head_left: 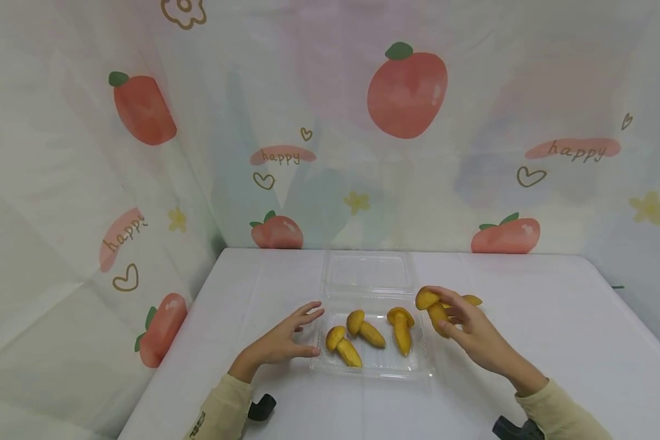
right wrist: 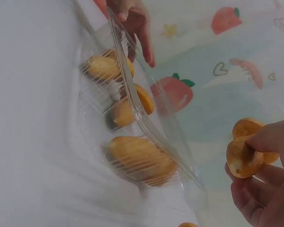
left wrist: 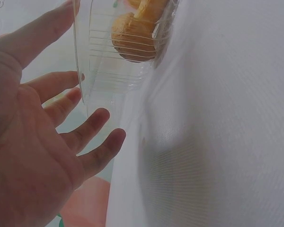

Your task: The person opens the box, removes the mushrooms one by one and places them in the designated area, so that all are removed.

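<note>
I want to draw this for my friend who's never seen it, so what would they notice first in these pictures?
Probably the big red fruit printed high on the pale backdrop, a bit right of the middle. Next might be the three yellow mushrooms lying in the clear plastic box on the white table. Then the right hand, which holds another mushroom by the box's right side.

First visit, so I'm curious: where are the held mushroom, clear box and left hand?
Held mushroom [head_left: 436,314], head view: on its stem.
Clear box [head_left: 376,371], head view: on its front edge.
Left hand [head_left: 278,343], head view: on the hand's middle.
</note>
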A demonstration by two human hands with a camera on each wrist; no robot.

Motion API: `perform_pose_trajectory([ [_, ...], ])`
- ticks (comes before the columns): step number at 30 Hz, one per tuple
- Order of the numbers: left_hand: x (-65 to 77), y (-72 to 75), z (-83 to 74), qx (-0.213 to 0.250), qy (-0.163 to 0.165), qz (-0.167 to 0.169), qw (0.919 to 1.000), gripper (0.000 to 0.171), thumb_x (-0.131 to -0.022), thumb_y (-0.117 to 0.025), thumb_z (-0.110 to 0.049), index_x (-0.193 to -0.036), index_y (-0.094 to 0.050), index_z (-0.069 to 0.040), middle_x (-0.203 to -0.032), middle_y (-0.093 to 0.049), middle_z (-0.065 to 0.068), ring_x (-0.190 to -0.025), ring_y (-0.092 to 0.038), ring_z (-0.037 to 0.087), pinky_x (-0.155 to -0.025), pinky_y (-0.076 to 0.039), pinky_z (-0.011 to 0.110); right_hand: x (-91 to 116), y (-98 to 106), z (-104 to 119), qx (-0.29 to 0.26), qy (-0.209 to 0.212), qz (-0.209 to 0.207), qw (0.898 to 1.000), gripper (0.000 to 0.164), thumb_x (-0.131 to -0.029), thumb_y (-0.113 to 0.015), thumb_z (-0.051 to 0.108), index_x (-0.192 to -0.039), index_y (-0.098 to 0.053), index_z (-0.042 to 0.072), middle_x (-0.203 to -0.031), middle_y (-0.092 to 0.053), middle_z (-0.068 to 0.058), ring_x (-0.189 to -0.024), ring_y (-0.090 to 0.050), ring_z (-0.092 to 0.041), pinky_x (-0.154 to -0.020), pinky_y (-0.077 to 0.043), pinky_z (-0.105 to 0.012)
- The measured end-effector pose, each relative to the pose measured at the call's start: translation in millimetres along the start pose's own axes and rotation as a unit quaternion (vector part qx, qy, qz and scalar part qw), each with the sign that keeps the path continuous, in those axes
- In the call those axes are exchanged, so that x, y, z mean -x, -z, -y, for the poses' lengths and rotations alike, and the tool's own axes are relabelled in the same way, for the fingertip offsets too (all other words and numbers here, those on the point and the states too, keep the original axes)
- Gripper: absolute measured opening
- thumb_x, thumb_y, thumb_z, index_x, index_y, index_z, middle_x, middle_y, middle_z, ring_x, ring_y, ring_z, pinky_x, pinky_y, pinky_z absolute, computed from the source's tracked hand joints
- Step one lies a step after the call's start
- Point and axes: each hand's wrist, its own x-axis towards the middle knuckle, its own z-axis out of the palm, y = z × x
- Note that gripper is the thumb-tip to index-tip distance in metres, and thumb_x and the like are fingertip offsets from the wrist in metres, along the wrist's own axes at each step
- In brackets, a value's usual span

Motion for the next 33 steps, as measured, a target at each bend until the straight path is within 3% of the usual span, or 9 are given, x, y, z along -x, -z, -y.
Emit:
perform_pose_trajectory([
  [8, -1.4, -1.1, -1.0, -0.014, -0.011, 0.004, 0.9998, 0.083, -0.091, -0.076, -0.024, -0.159, -0.032, -0.006, -0.17, -0.019, 0.01, -0.154, -0.025, 0.038, -0.116, -0.038, 0.061, 5.9, 12.0, -4.3, 0.01, -0.011, -0.016, 1.0, 0.055, -0.097, -0.062, -0.001, -0.149, -0.046, 0.006, -0.131, -0.059, -0.013, -0.108, -0.057, 0.007, -0.084, -0.055, -0.015],
  [16, -1.9, -1.3, 0.2, -0.021, -0.015, 0.002, 0.9997, 0.082, -0.091, -0.076, -0.023, -0.158, -0.033, -0.005, -0.169, -0.021, 0.011, -0.154, -0.025, 0.038, -0.115, -0.039, 0.061, 9.6, 21.3, -10.3, 0.023, -0.004, -0.045, 0.999, 0.057, -0.094, -0.064, -0.005, -0.148, -0.047, 0.005, -0.135, -0.052, 0.014, -0.106, -0.056, 0.01, -0.082, -0.051, -0.01],
  [21, -1.3, -1.1, -0.4, -0.018, -0.016, 0.003, 0.9997, 0.082, -0.091, -0.076, -0.023, -0.158, -0.032, -0.005, -0.169, -0.021, 0.01, -0.155, -0.024, 0.038, -0.115, -0.038, 0.061, 12.4, 26.7, -14.3, 0.037, -0.014, -0.054, 0.998, 0.059, -0.094, -0.066, -0.003, -0.149, -0.046, 0.006, -0.138, -0.051, 0.014, -0.109, -0.053, 0.014, -0.086, -0.047, -0.005],
  [27, -1.4, -0.6, 0.5, -0.025, -0.017, 0.001, 0.9995, 0.083, -0.091, -0.076, -0.025, -0.158, -0.032, -0.005, -0.169, -0.02, 0.011, -0.154, -0.024, 0.039, -0.115, -0.039, 0.06, 15.2, 33.3, -18.0, 0.043, -0.024, -0.055, 0.997, 0.059, -0.095, -0.066, 0.0, -0.15, -0.045, 0.006, -0.136, -0.048, 0.024, -0.112, -0.05, 0.018, -0.087, -0.046, -0.004],
  [33, -1.5, -0.7, 0.1, -0.025, -0.014, 0.001, 0.9996, 0.082, -0.091, -0.076, -0.024, -0.158, -0.032, -0.006, -0.169, -0.021, 0.01, -0.154, -0.025, 0.038, -0.115, -0.039, 0.06, 17.8, 40.0, -22.1, 0.047, -0.02, -0.062, 0.997, 0.06, -0.094, -0.064, -0.005, -0.15, -0.044, 0.003, -0.14, -0.045, 0.026, -0.112, -0.048, 0.022, -0.088, -0.044, 0.0],
])
